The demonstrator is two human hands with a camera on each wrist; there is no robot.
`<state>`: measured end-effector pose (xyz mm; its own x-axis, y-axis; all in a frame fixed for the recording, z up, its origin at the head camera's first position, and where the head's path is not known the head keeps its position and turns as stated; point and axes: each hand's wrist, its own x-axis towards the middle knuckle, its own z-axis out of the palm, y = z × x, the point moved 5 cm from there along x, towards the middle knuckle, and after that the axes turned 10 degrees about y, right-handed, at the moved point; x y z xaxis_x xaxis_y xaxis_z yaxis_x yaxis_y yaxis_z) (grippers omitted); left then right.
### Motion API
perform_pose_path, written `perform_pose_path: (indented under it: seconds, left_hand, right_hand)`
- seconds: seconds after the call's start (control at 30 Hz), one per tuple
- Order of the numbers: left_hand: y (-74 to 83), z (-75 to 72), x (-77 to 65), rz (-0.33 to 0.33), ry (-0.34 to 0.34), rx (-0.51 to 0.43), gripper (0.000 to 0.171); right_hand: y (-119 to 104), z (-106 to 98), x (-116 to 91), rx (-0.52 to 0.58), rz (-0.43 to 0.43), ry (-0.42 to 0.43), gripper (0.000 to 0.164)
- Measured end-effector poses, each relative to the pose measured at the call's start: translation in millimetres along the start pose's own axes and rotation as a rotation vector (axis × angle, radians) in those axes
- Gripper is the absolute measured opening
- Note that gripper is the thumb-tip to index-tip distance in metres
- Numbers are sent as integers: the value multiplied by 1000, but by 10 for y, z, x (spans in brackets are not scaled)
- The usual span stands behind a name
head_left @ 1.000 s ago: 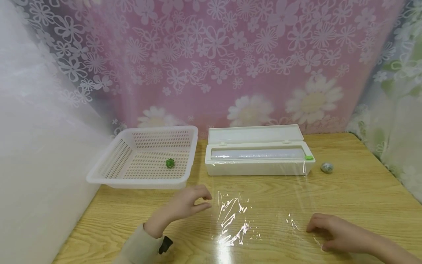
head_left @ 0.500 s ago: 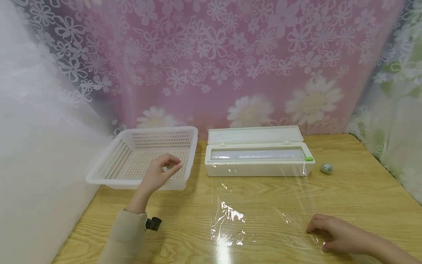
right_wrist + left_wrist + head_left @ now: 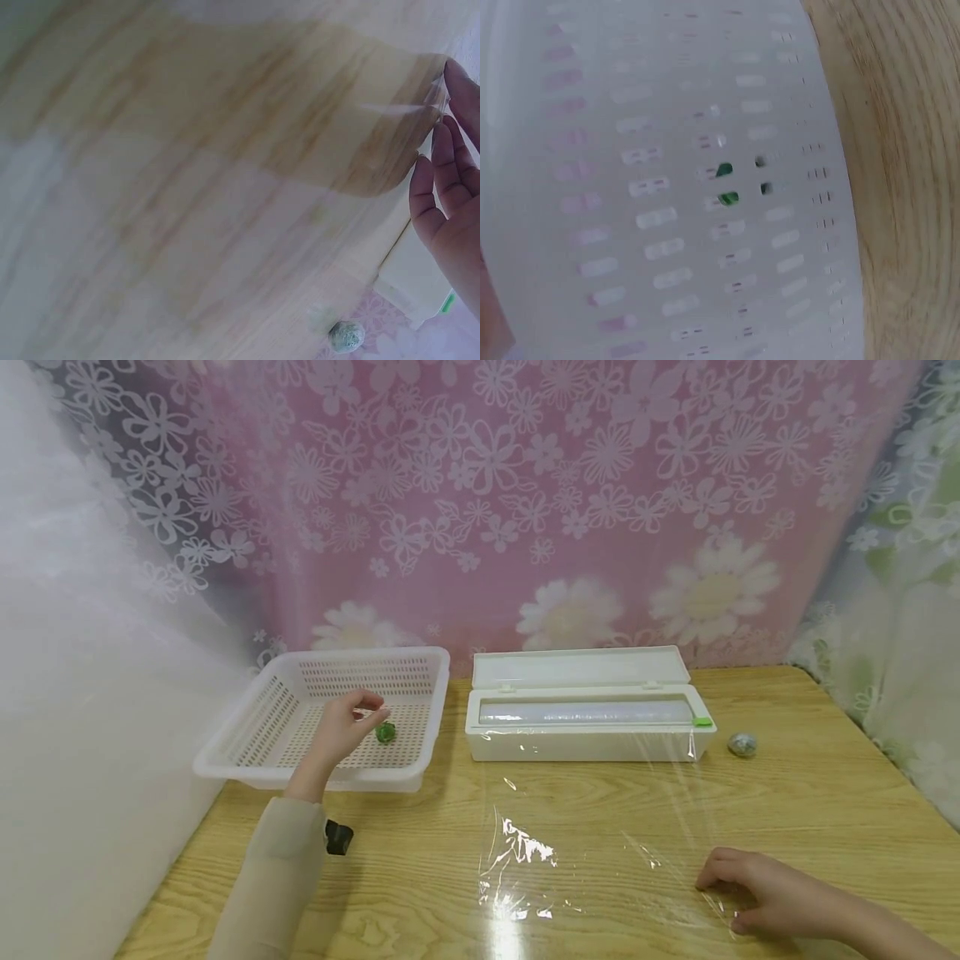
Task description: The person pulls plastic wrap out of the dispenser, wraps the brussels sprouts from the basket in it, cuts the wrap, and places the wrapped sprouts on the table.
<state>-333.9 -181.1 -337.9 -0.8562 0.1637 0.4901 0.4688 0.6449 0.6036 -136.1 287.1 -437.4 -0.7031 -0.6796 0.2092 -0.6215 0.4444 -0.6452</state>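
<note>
In the head view my left hand (image 3: pixel 348 722) hovers over the white perforated basket (image 3: pixel 315 778), its fingers loosely bent and holding nothing. A small round green thing (image 3: pixel 386 732) lies on the basket floor, just right of the fingertips. Bits of this green thing (image 3: pixel 727 199) show through the basket wall (image 3: pixel 697 277) in the left wrist view. My right hand (image 3: pixel 765 893) pinches the near right edge of a sheet of clear cling film (image 3: pixel 525 847). The sheet stretches over the table from a roll (image 3: pixel 585 712) in the open white dispenser box (image 3: pixel 585 746).
A small film-wrapped ball (image 3: pixel 742 744) sits right of the box. A green slider (image 3: pixel 702 722) is at the box's right end, and its lid (image 3: pixel 581 668) is raised at the back. A floral curtain (image 3: pixel 487 527) hangs behind the wooden table (image 3: pixel 420 893).
My left hand has moved from beside the film's left edge, up and left, over the basket. The film's left part has shifted slightly. My right hand has stayed put.
</note>
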Motion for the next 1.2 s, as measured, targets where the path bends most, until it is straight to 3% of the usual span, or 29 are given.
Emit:
perform_pose_path:
  seconds: [0.3, 0.63, 0.77, 1.0, 1.2]
  left_hand:
    - [-214, 104, 127, -83, -95, 91, 30]
    - [-448, 285, 132, -178, -241, 186, 38]
    - [-476, 360, 119, -179, -299, 204, 44]
    - [-517, 496, 67, -174, -489, 327, 61]
    - [-543, 535, -3, -242, -598, 320, 70]
  right_hand:
    - [4, 1, 3, -5, 3, -1, 39]
    - [18, 13, 15, -18, 31, -17, 38]
    - [21, 17, -2, -27, 28, -13, 39]
    - [3, 11, -15, -26, -8, 10, 42]
    - [2, 5, -9, -37, -1, 6, 40]
